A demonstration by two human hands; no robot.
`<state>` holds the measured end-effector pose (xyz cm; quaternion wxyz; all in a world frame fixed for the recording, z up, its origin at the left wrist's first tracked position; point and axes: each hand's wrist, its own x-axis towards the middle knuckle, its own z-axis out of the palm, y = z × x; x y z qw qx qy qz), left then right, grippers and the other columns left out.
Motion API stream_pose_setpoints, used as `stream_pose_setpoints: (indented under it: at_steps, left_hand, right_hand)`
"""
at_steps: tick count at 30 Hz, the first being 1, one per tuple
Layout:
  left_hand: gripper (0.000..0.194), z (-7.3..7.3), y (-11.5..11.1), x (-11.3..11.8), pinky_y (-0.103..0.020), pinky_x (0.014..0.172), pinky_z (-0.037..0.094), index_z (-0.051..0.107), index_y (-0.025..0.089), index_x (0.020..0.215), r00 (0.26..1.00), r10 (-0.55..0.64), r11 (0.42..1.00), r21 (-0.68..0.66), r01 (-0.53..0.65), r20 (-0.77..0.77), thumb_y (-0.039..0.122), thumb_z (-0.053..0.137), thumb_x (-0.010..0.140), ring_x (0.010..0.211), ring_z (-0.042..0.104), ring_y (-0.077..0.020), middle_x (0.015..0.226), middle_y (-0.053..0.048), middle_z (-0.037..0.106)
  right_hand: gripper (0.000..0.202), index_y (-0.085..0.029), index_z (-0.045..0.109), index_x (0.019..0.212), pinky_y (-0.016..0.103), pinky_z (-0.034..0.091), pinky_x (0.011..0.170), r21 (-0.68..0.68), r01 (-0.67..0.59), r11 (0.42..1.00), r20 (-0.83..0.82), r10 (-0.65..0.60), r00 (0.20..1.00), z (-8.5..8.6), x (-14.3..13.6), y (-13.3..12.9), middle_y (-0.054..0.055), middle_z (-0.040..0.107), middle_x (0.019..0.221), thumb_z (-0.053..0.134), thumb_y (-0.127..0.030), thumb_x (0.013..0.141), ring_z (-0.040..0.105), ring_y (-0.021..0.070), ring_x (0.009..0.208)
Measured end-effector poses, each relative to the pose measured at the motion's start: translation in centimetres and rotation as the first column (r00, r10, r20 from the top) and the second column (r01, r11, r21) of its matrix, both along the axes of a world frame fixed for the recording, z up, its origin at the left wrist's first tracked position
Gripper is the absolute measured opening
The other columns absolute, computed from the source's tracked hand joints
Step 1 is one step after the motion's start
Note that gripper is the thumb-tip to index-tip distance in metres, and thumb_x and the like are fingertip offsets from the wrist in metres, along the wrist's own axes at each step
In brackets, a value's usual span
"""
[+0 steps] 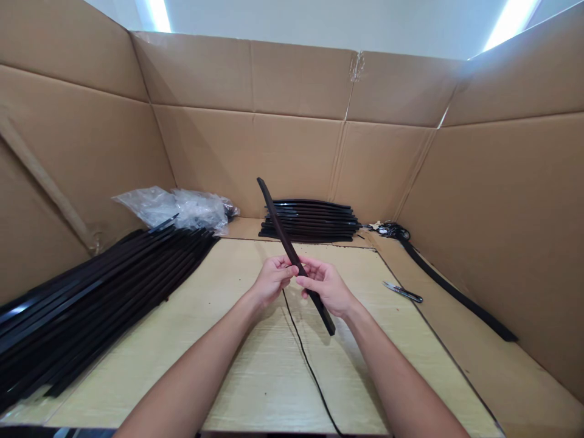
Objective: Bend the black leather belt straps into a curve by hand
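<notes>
Both my hands grip a flat black strip (285, 237) held at a slant above the middle of the table. Its upper end points away to the left, its lower end toward me on the right. My left hand (272, 278) pinches it near the middle from the left side. Just beside it, my right hand (327, 286) closes on the strip from the right, fingers behind and thumb in front. A thin black cord (303, 353) runs from under my left hand down to the table's front edge; whether my fingers hold it too is hidden.
Long black strips (114, 292) lie piled at the left, below clear plastic bags (177, 207). Shorter strips (310, 220) are stacked at the back. Thread snips (403, 292) rest at right, near a long black strip (456, 289) and tangled cords (390, 230). Cardboard walls (292, 146) surround the table.
</notes>
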<state>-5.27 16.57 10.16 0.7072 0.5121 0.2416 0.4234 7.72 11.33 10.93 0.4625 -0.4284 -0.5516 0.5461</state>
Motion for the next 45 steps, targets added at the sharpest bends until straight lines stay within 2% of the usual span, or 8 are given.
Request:
stream_pose_setpoints:
  at_steps: [5,9,16,19,26,30,37,45]
  left_hand:
    - [0.059,0.2,-0.1,-0.3,-0.011,0.041,0.011,0.047,0.009,0.071,0.998,-0.013,1.000,-0.012,0.012,-0.057,0.035,0.085,0.033,0.034,0.029,0.0055,0.049,0.006,0.052]
    - [0.062,0.2,0.0,-0.4,-0.011,0.039,0.015,0.042,0.010,0.069,0.998,0.011,1.000,-0.010,-0.012,-0.067,0.036,0.085,0.032,0.037,0.037,0.0021,0.054,0.005,0.055]
    - [0.051,-0.3,0.2,-0.6,-0.011,0.044,0.028,0.037,0.011,0.069,0.999,-0.033,0.999,0.017,0.033,-0.029,0.033,0.078,0.048,0.040,0.046,-0.0020,0.050,0.004,0.052]
    - [0.052,-0.3,0.3,-0.6,-0.013,0.046,0.033,0.036,0.011,0.068,0.999,-0.032,0.999,0.012,0.033,-0.023,0.034,0.078,0.048,0.043,0.050,-0.0052,0.048,0.004,0.051]
    - [0.058,0.1,0.3,-0.4,-0.011,0.039,0.009,0.036,0.013,0.063,0.990,0.143,0.989,-0.032,-0.143,0.003,0.038,0.082,0.038,0.032,0.021,0.0058,0.038,0.011,0.034]
    - [0.063,0.4,0.0,0.0,-0.012,0.039,0.010,0.043,0.011,0.069,0.982,0.186,0.982,-0.024,-0.186,-0.018,0.041,0.085,0.032,0.034,0.029,0.0047,0.047,0.007,0.051]
    - [0.071,0.3,0.1,0.0,-0.014,0.040,0.007,0.054,0.008,0.082,0.995,0.102,0.994,-0.030,-0.102,-0.008,0.038,0.086,0.028,0.035,0.025,0.0066,0.052,0.008,0.052]
    - [0.056,0.2,0.0,-0.1,-0.012,0.039,0.013,0.042,0.010,0.065,0.999,0.048,0.999,0.002,-0.048,-0.024,0.036,0.083,0.037,0.033,0.032,0.0025,0.042,0.008,0.045]
  right_hand:
    - [0.081,-0.022,0.044,0.126,0.008,0.050,0.051,0.001,-0.078,0.997,0.080,0.078,0.994,0.2,0.5,-0.2,0.003,0.057,0.113,0.070,-0.044,0.053,0.047,-0.0115,0.066]
    - [0.078,-0.021,0.047,0.123,0.011,0.055,0.056,-0.017,-0.050,0.999,0.088,0.051,0.995,0.3,0.3,-0.4,0.002,0.060,0.104,0.070,-0.045,0.052,0.051,-0.0104,0.065]
    - [0.073,-0.020,0.049,0.119,0.004,0.038,0.046,0.000,0.003,1.000,0.128,-0.003,0.992,0.7,-0.3,-0.8,-0.001,0.061,0.077,0.067,-0.050,0.055,0.048,-0.0083,0.049]
    - [0.076,-0.020,0.047,0.123,0.004,0.039,0.048,0.000,0.023,1.000,0.118,-0.023,0.993,0.8,-0.3,-0.7,0.001,0.064,0.082,0.064,-0.053,0.057,0.047,-0.0093,0.049]
    - [0.074,-0.027,0.033,0.135,0.005,0.040,0.053,-0.089,0.052,0.995,-0.090,-0.060,0.994,0.5,-0.2,-0.1,0.005,0.061,0.111,0.054,-0.050,0.067,0.051,-0.0101,0.059]
    - [0.081,-0.030,0.031,0.135,0.006,0.045,0.058,-0.060,0.078,0.995,-0.145,-0.086,0.986,0.1,-0.3,0.2,0.001,0.062,0.107,0.060,-0.050,0.062,0.050,-0.0117,0.063]
    - [0.087,-0.025,0.040,0.129,0.006,0.047,0.054,-0.040,0.069,0.997,-0.078,-0.072,0.994,0.0,-0.5,0.2,0.001,0.061,0.109,0.074,-0.042,0.050,0.049,-0.0118,0.062]
    - [0.068,-0.012,0.046,0.098,0.013,0.054,0.055,-0.008,0.114,0.994,-0.008,-0.114,0.993,-0.3,-0.5,0.0,-0.001,0.062,0.095,0.072,-0.049,0.048,0.055,-0.0075,0.063]
